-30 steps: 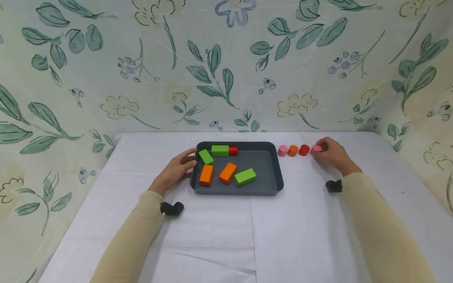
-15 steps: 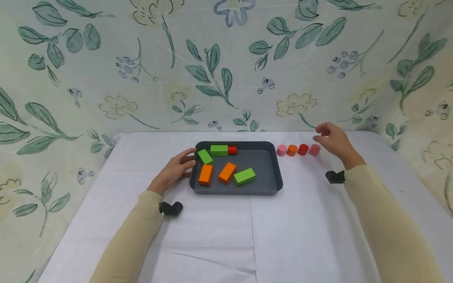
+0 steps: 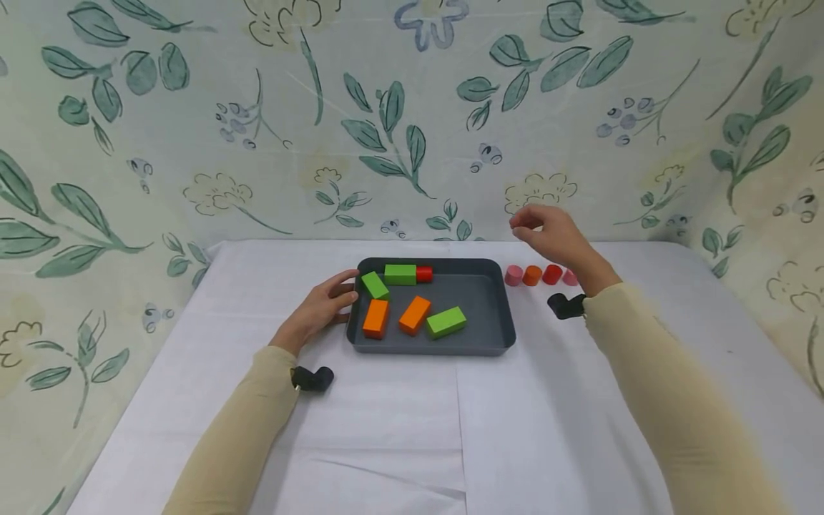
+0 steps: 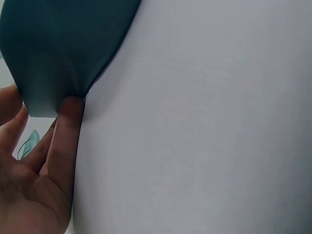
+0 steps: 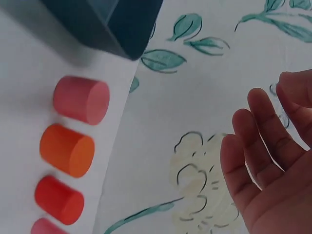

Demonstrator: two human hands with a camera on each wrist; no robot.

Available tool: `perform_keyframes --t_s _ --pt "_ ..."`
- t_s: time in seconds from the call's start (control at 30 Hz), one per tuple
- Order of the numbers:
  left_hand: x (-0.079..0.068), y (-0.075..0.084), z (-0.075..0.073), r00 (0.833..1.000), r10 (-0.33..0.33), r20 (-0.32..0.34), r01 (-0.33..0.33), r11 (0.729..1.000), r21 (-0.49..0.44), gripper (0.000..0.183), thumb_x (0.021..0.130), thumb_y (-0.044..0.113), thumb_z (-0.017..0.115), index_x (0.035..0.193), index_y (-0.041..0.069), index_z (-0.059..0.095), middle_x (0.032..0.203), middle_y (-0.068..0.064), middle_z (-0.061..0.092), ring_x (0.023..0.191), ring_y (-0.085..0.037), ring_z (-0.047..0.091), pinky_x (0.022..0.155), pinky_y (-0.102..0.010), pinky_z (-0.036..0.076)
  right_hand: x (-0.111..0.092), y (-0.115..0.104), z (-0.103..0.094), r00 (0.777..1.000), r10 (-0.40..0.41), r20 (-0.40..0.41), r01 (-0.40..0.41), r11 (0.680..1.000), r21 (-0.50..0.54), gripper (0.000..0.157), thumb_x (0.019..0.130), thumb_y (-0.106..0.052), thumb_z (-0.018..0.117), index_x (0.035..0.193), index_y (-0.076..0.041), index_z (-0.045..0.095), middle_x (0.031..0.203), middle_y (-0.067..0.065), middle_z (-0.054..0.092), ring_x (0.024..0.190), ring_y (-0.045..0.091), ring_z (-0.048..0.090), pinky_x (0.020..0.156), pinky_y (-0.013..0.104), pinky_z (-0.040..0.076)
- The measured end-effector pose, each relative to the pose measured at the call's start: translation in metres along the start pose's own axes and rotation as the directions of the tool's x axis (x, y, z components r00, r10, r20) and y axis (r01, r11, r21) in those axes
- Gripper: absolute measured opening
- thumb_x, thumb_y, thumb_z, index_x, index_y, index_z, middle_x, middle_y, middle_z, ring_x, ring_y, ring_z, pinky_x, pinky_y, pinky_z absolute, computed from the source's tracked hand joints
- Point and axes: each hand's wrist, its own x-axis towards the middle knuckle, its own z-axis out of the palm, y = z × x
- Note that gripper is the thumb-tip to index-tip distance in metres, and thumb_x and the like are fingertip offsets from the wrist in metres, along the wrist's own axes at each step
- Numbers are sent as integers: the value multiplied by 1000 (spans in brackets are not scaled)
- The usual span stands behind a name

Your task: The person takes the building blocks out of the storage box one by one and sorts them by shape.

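My left hand (image 3: 320,306) touches the left wall of the dark grey tray (image 3: 476,347) with fairly straight fingers; in the left wrist view its fingertips lie against the tray's outer side. Above the table, behind the tray's right end, my right hand (image 3: 555,236) hovers with loosely bent fingers and holds nothing. Below it, right of the tray, stands a row of small cylinders: pink (image 3: 513,275), orange (image 3: 532,275), red (image 3: 552,275), and a second pink cylinder (image 3: 570,277) partly hidden by the wrist.
Inside the tray lie three green blocks (image 3: 446,322), two orange blocks (image 3: 415,315) and a red cylinder (image 3: 424,274) against a green block's end. A creased white cloth (image 3: 386,422) covers the table. A leaf-patterned curtain (image 3: 290,179) hangs along the back edge.
My right hand has let go of the right-hand pink cylinder, risen and moved left toward the tray. The cylinder stays in the row. My left hand has kept its place.
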Motion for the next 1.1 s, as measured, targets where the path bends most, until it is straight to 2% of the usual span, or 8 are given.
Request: perform_keyframes --t_s 0.13,0.33,0.43,0.57,0.7,0.9,1.0,1.1 --pt "-1 0 -1 1000 -2 -4 2 1000 6 59 103 23 53 156 34 29 163 -15 28 145 -36 38 113 -51 44 5 -24 15 992 -98 77 101 994 -33 21 98 -13 56 116 -7 63 116 16 65 109 32 57 97 51 53" --pt "-1 1 0 1000 8 5 -8 1000 0 59 103 22 53 156 33 29 163 -15 28 145 -36 38 112 -51 45 9 -54 40 942 -232 244 271 952 -141 21 95 -10 59 115 -5 65 112 14 69 103 29 61 96 46 55" --pt "0 1 0 1000 8 6 -8 1000 3 59 103 22 53 156 33 29 163 -15 28 145 -36 38 112 -51 44 11 -64 51 922 -255 290 306 941 -142 22 95 -9 59 115 -4 65 112 14 69 102 29 62 96 45 55" --pt "-1 1 -1 1000 -7 -5 7 1000 18 58 103 23 53 155 35 30 163 -14 29 145 -35 39 113 -51 44 15 -72 65 905 -291 311 343 930 -129 22 94 -7 59 114 -3 66 112 13 70 102 29 62 96 43 55" --pt "-1 1 0 1000 -8 -3 8 1000 10 58 103 23 53 155 35 31 163 -14 29 145 -35 38 113 -51 44 18 -73 79 893 -299 336 363 920 -146 22 92 -6 59 113 -3 67 111 13 70 100 28 63 95 43 56" --pt "-2 1 0 1000 -2 -4 2 1000 -5 59 103 23 54 155 34 30 164 -14 28 145 -35 38 112 -52 44 21 -68 95 897 -268 350 351 916 -197 23 93 -8 61 114 -5 68 115 11 69 102 27 61 99 43 54" --pt "-2 1 0 1000 1 -12 -1 1000 -2 58 103 23 54 155 34 31 163 -14 29 145 -35 38 112 -52 44 23 -67 100 897 -242 370 339 913 -226 26 94 -8 60 119 -6 67 121 12 68 106 28 59 103 43 52" --pt "-3 1 1 1000 1 -14 -1 1000 0 58 103 22 54 155 33 32 163 -14 29 144 -36 39 112 -52 45 23 -66 103 887 -190 421 317 913 -257 32 94 -9 60 126 -6 64 130 13 65 114 30 57 111 45 47"
